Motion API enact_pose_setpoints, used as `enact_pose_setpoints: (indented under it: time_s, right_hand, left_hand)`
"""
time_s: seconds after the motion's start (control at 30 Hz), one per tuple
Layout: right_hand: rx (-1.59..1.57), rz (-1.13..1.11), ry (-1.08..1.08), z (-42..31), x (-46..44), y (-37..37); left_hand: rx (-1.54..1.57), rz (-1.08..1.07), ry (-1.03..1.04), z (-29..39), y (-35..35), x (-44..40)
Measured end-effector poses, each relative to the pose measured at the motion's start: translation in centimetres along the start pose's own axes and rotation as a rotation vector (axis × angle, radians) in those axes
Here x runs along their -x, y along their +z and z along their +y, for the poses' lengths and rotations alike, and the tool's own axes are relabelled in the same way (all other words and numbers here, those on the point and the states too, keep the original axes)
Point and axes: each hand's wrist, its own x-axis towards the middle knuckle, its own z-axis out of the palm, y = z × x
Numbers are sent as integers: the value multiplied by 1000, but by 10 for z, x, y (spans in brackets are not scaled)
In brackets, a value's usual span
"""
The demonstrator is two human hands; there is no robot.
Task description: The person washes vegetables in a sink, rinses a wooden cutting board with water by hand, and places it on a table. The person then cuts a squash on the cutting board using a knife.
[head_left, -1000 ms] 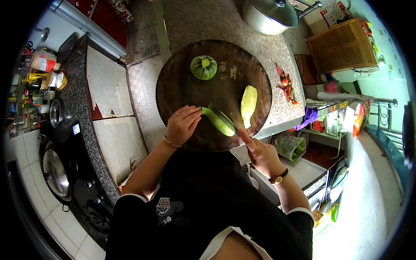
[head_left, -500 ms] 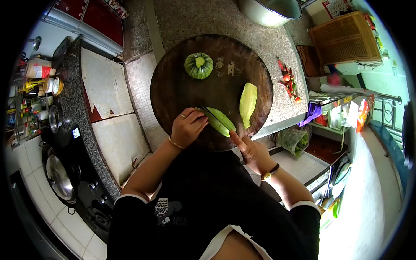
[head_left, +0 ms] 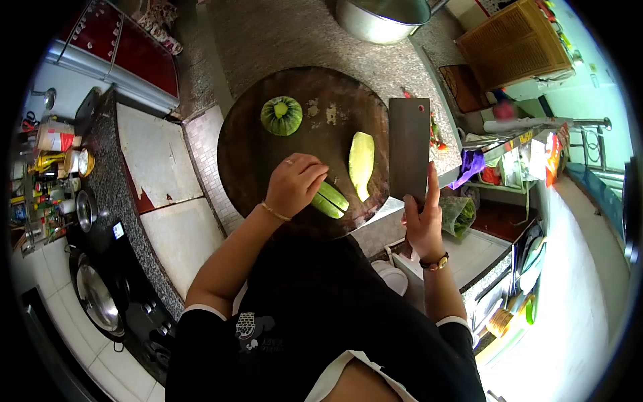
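On a round dark wooden chopping board (head_left: 258, 157) lies a green zucchini piece (head_left: 328, 201) with a dark lengthwise cut line. My left hand (head_left: 297, 182) is closed over its upper end, fingers together, hiding that part. My right hand (head_left: 424, 228) grips the handle of a cleaver (head_left: 408, 144), whose broad dark blade is raised flat to view past the board's right edge. A pale, cut-side-up zucchini half (head_left: 362, 164) rests at the right of the board. Farther back sits a round striped green squash (head_left: 281, 115).
Red chilies (head_left: 437, 134) lie on the granite counter (head_left: 268, 33), partly behind the cleaver. A metal pot (head_left: 382, 23) stands at the back. On the left a wok (head_left: 97, 291) sits on the stove. Below right is a plastic bag of greens (head_left: 459, 216).
The cleaver has come up out of the zucchini piece and swung right, its blade turned flat to view. My left hand stays at the piece. The whole view has shifted slightly.
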Motion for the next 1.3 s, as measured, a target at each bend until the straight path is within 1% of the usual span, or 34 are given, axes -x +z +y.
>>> enact_pose_setpoints:
  time_s: [0.03, 0.07, 0.1, 0.13, 0.17, 0.2, 0.23, 0.3, 0.37, 0.4, 0.53, 0.6, 0.63, 0.7, 0.8, 1.03, 1.07, 1.1, 1.13, 1.17, 1.23, 1.27, 1.3]
  right_hand:
    - [3, 14, -2, -2, 0, -2]
    - [-5, 1, 79, -5, 1, -4]
    - [-14, -14, 162, -8, 3, -4]
    - [18, -64, 186, -9, 5, -2]
    - [99, -58, 135, -5, 9, 4]
    - [135, -73, 120, -3, 13, 9]
    - [172, -91, 107, -3, 16, 13]
    - [190, -103, 141, -10, 17, 20]
    - [365, -97, 46, -11, 18, 28]
    - [393, -139, 106, -20, 16, 28]
    - [405, -127, 59, -19, 12, 35]
    - [405, -129, 44, -22, 11, 37]
    - [406, -132, 48, -22, 11, 40]
    - [518, -113, 52, -20, 11, 45]
    - [559, -89, 56, -19, 12, 54]
    - [620, -121, 95, -4, -3, 84]
    - [593, -75, 75, -3, -2, 85]
    - [568, -27, 53, -3, 0, 83]
    - [495, -75, 168, -6, 3, 74]
    - [397, -20, 129, -2, 7, 71]
    - [128, 128, 124, 0, 17, 61]
    - [-40, 212, 67, -3, 19, 56]
    - [-95, 267, 79, -1, 20, 52]
  left_hand:
    - [24, -62, 26, 0, 10, -8]
    - [47, -124, 50, 0, 19, -16]
    - [52, -125, 61, 0, 26, -22]
    - [-22, -193, 161, -1, 32, -28]
    - [-96, -258, 264, -3, 38, -33]
    - [-110, -322, 322, -9, 46, -33]
    - [-104, -324, 332, -12, 52, -32]
    - [-119, -356, 416, -13, 56, -31]
    - [-125, -341, 429, -9, 59, -29]
    - [-118, -340, 409, -8, 60, -28]
    - [-108, -326, 371, -4, 62, -26]
    - [-104, -318, 385, -4, 60, -28]
    - [-103, -306, 399, -4, 60, -29]
    - [-87, -303, 404, -6, 61, -29]
    - [-67, -303, 401, -8, 66, -28]
    - [-40, -326, 349, -9, 66, -28]
    - [-41, -328, 355, -10, 63, -31]
    - [13, -415, 327, -12, 59, -35]
    - [66, -501, 296, -13, 55, -39]
    - [63, -497, 302, -15, 52, -43]
    - [-157, -417, 362, -17, 48, -51]
    - [-176, -517, 365, -15, 47, -58]
    - [-171, -529, 423, -13, 45, -66]
